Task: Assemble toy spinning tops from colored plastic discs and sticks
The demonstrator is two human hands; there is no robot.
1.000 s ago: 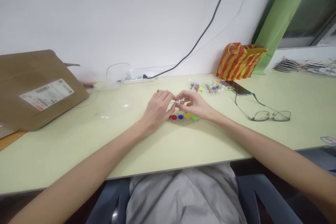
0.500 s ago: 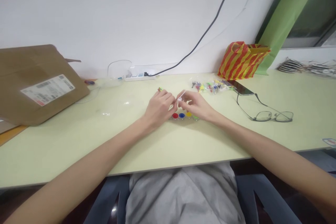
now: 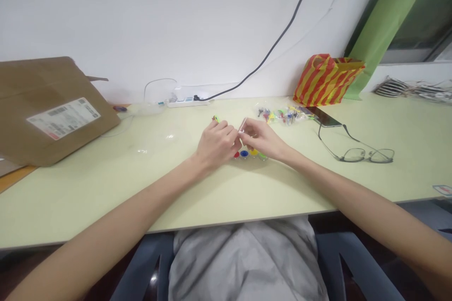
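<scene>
Both of my hands meet above the middle of the table. My left hand (image 3: 218, 143) is closed, knuckles up, with a small yellow-green piece (image 3: 216, 118) poking out past its far side; what else it holds is hidden. Fingers of my right hand (image 3: 260, 138) pinch a small thin white piece (image 3: 242, 125) that touches the left fingertips. Just below the hands lies a row of round coloured discs, a blue disc (image 3: 244, 154) and a yellow disc (image 3: 254, 152) among them, partly covered by my hands.
Behind my right hand lies a clear bag of small coloured parts (image 3: 286, 115). A phone (image 3: 325, 116), eyeglasses (image 3: 367, 155) and a striped bag (image 3: 326, 80) are to the right. At left stands a cardboard box (image 3: 52, 108); a power strip (image 3: 187, 102) lies along the wall.
My left hand has shifted slightly right, closer against my right fingers, and covers more of the red disc. The white piece is tilted more steeply.
</scene>
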